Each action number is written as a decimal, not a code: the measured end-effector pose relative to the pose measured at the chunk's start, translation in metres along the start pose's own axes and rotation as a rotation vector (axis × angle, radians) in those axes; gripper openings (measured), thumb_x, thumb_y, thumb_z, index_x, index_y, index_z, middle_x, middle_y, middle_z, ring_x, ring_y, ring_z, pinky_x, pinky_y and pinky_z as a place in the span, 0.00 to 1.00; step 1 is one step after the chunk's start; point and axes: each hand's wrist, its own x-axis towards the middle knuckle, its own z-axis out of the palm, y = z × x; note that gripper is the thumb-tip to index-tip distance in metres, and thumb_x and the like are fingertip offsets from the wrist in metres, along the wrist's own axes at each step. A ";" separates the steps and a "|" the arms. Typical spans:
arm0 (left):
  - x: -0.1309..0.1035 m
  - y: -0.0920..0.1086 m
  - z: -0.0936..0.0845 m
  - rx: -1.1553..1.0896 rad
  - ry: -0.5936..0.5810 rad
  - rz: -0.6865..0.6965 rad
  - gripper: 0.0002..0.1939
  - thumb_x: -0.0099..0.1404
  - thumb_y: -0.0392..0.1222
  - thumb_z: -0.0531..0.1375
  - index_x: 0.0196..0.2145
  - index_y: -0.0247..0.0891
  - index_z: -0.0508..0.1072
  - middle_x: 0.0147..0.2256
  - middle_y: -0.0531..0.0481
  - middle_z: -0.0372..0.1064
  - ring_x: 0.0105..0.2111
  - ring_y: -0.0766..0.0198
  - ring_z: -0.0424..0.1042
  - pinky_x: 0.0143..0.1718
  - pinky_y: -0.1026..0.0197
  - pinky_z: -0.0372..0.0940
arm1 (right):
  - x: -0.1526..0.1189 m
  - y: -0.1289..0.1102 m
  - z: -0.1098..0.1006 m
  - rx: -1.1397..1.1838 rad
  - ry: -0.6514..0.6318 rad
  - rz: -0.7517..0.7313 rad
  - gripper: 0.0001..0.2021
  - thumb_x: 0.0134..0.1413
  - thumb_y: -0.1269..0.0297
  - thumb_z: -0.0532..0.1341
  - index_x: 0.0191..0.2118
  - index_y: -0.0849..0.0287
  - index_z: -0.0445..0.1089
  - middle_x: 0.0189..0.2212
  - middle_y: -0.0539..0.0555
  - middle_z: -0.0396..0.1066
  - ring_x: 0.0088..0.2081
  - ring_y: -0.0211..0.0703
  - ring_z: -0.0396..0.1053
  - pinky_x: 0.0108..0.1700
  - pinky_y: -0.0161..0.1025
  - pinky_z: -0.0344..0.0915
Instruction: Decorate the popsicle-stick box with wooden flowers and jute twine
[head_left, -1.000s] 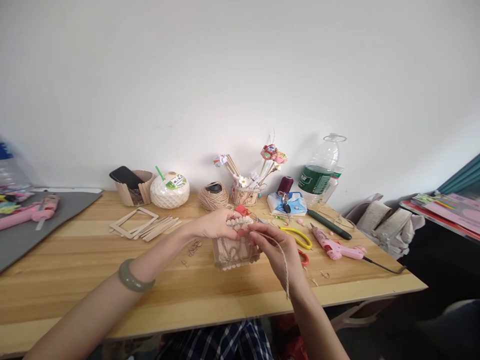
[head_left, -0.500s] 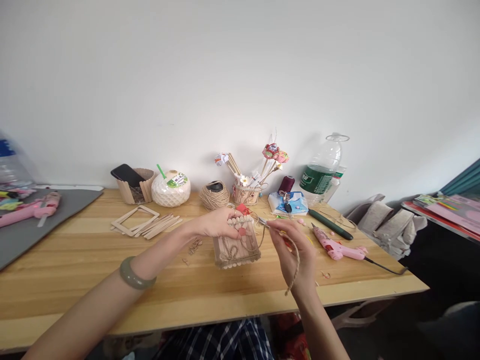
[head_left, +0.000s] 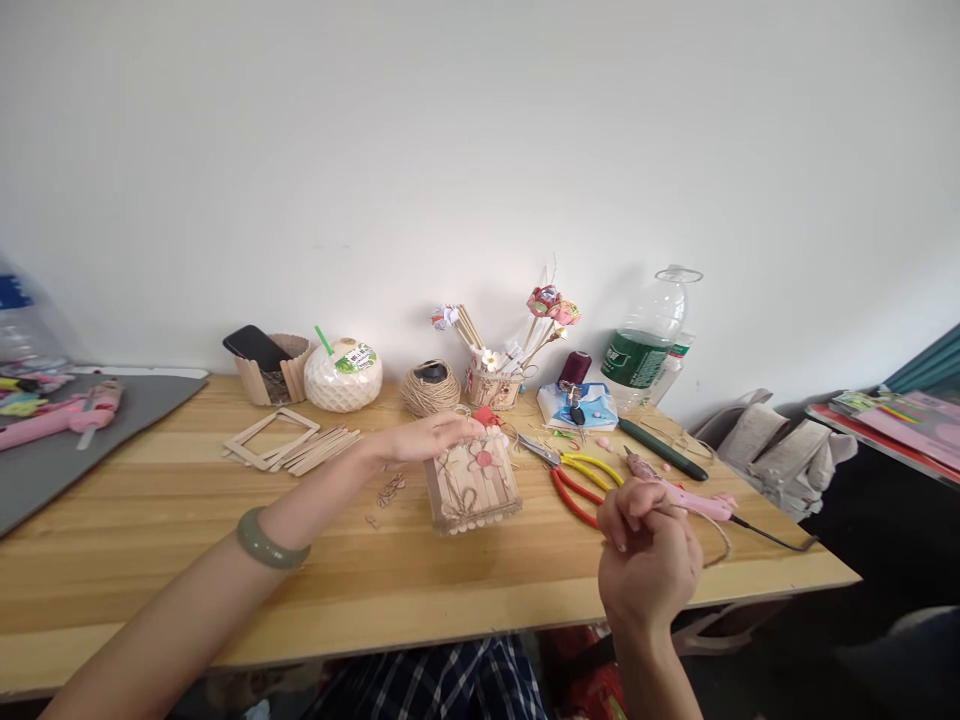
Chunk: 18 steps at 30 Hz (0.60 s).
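Observation:
A small box of craft sticks (head_left: pixel 471 490), with a twine bow and a pink flower with a red centre on its face, sits at the middle of the table. My left hand (head_left: pixel 431 437) lies along its top edge, fingers stretched out; what the fingertips touch behind the edge is partly hidden. My right hand (head_left: pixel 651 545) is closed round a piece of twine (head_left: pixel 716 535) whose end hangs out to the right. Between the box and this hand lie scissors (head_left: pixel 574 472) with one red and one yellow handle.
A pink glue gun (head_left: pixel 694 500) with a cord lies just beyond my right hand, near a dark green tool (head_left: pixel 660 448). Loose craft sticks (head_left: pixel 322 452) and a stick frame (head_left: pixel 259 450) are left. Behind stand a twine ball (head_left: pixel 429 390), flower pot (head_left: pixel 495 388) and white coconut (head_left: pixel 343 380).
My right hand has moved right and toward me, taking the twine away from the box. The scissors now lie uncovered on the table. My left thumb has come off the box's face.

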 end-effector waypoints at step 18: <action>0.001 -0.003 -0.003 0.019 -0.038 0.100 0.19 0.65 0.52 0.51 0.45 0.37 0.71 0.48 0.45 0.69 0.50 0.55 0.65 0.48 0.57 0.61 | -0.014 0.019 0.009 -0.221 -0.143 0.355 0.15 0.48 0.54 0.63 0.37 0.60 0.69 0.17 0.43 0.58 0.17 0.29 0.53 0.18 0.29 0.48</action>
